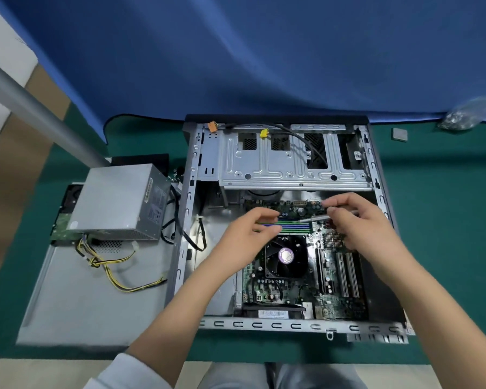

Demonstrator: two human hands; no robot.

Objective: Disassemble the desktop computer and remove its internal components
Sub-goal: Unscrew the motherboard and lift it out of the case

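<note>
**Both hands over the memory slots in the open case**

The case (281,220) lies on its side on the green mat (446,220), its open face up to me. The motherboard (292,287) is bolted in the near half, with the black fan (286,255) at its middle and the drive cage (278,164) across the far half.

My left hand (244,237) reaches in over the left end of the RAM slots (295,225), the green and blue strips just beyond the fan. Its fingers are curled, thumb and forefinger close together at the end of the slots. I cannot tell whether they actually pinch anything there.

My right hand (359,220) is over the right end of the slots. Its fingers are curled round a thin silvery tool (314,218), which slants down and left so its tip sits on the board by the slots. The forefinger and thumb also point left at the board's far edge; that part is blurred.

Left of the case, the power supply (118,203) stands on the removed side panel (82,299), its yellow and black cables (115,272) trailing across the panel. A small bag (466,116) and a grey square piece (399,134) lie at the far right of the mat.
</note>
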